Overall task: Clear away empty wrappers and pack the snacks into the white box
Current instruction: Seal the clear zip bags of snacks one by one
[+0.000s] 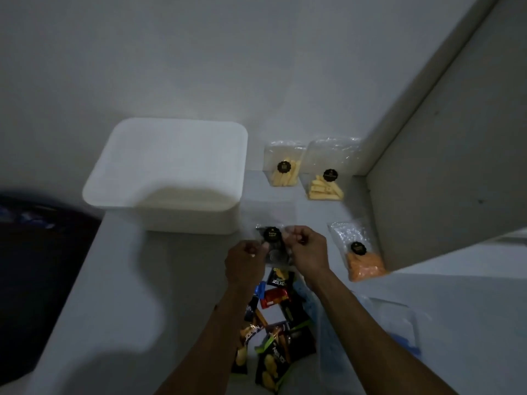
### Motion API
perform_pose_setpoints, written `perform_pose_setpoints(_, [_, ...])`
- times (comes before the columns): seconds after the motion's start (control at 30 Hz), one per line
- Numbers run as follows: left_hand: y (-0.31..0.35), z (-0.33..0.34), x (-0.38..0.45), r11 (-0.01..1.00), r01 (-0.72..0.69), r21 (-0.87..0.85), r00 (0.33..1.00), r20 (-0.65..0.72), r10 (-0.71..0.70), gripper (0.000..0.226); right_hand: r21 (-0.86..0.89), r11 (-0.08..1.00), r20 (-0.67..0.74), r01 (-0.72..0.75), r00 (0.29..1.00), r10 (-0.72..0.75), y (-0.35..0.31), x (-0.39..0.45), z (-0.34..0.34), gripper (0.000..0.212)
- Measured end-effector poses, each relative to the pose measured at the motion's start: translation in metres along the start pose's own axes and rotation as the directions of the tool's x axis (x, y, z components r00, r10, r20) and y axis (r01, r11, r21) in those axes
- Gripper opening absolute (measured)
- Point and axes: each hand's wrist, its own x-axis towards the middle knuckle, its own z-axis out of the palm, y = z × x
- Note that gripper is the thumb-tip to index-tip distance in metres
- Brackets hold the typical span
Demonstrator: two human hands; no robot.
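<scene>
Head view, looking down in dim light at a pale bench (119, 295) set in a corner between white walls. The left hand (245, 260) and right hand (306, 248) meet just in front of the white box (168, 172), each with its fingers pinched closed on an edge of a clear plastic pouch (273, 243) with a round black label. The pouch looks nearly empty, though blur makes its contents hard to confirm.

The task appears to be at an early stage. The white box stands at the back left of the bench, and its visible interior looks bare, though the near wall hides part of the floor. Two clear bags of pale yellow sticks (285, 172) (325, 188) lean against the back wall to the right of the box. A bag of orange snacks (362, 263) lies by the right wall. A pile of dark foil snack packets (276, 323) sits between the forearms, unpacked.

Which packets are empty cannot be told. A crumpled clear plastic sheet (393, 317) lies at lower right, indistinct. A dark shape at the left edge is unreadable.
</scene>
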Motion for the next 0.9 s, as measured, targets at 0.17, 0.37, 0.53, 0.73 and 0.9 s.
perform_pose_setpoints(0.17, [0.054,-0.017,-0.046,0.955,-0.198,-0.221,0.980,-0.071,0.186,0.044,-0.005,0.978,0.029,0.209,0.977,-0.209,-0.049,-0.041,-0.049,0.009])
perform_pose_setpoints(0.37, [0.108,-0.055,-0.089,0.869,-0.336,-0.363,0.940,-0.071,0.334,0.038,0.155,0.963,0.124,0.222,0.962,-0.242,-0.086,-0.097,-0.092,0.010])
perform_pose_setpoints(0.53, [0.128,-0.075,-0.122,0.752,-0.474,-0.458,0.875,-0.153,0.459,0.003,0.220,0.947,0.164,0.234,0.948,-0.273,-0.103,-0.134,-0.110,0.016])
perform_pose_setpoints(0.73, [0.141,-0.087,-0.152,0.680,-0.500,-0.536,0.852,-0.165,0.496,0.004,0.234,0.939,0.156,0.253,0.943,-0.293,-0.116,-0.150,-0.122,0.015])
perform_pose_setpoints(0.9, [0.153,-0.088,-0.163,0.651,-0.507,-0.565,0.849,-0.194,0.492,0.003,0.098,0.921,0.100,0.377,0.917,-0.386,-0.140,-0.155,-0.131,0.023])
